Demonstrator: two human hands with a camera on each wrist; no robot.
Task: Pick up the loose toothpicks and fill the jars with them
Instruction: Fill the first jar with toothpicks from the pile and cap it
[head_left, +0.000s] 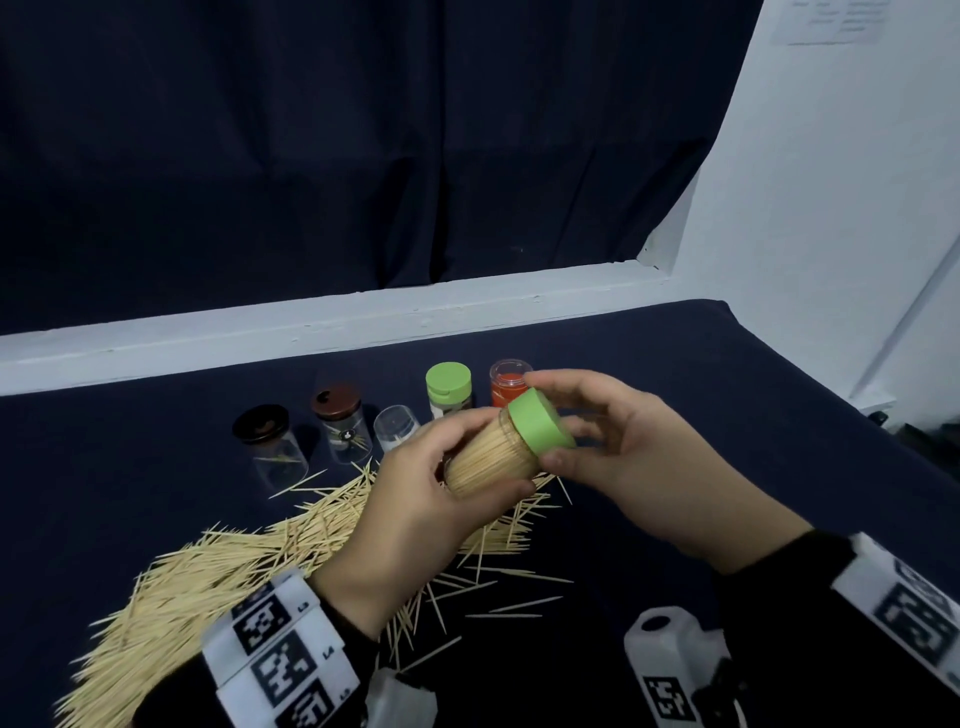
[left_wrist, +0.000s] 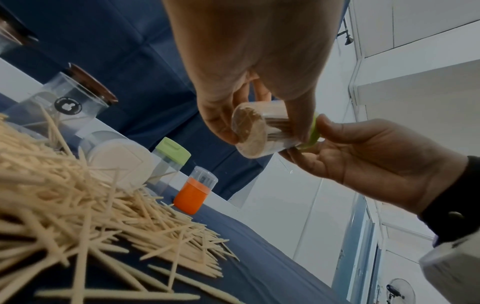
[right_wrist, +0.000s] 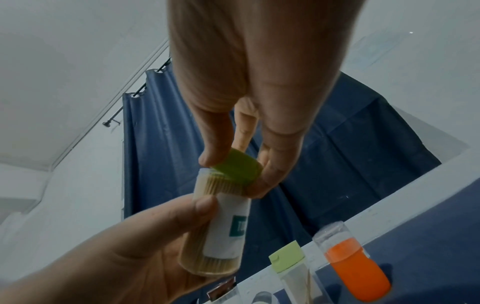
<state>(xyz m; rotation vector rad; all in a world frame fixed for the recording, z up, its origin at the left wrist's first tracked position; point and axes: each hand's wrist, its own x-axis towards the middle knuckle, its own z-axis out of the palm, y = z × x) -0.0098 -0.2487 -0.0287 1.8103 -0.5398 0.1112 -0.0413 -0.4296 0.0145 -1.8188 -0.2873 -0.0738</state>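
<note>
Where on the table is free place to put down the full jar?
Bare cloth lies right of the orange jar, and more lies left of the black-lid jar. The front left is crowded with loose toothpicks, and the jar row behind them is tight.

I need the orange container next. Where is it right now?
In the head view the orange container stands at the right end of the back row, right of the green-lidded jar, just behind the right hand.
</note>
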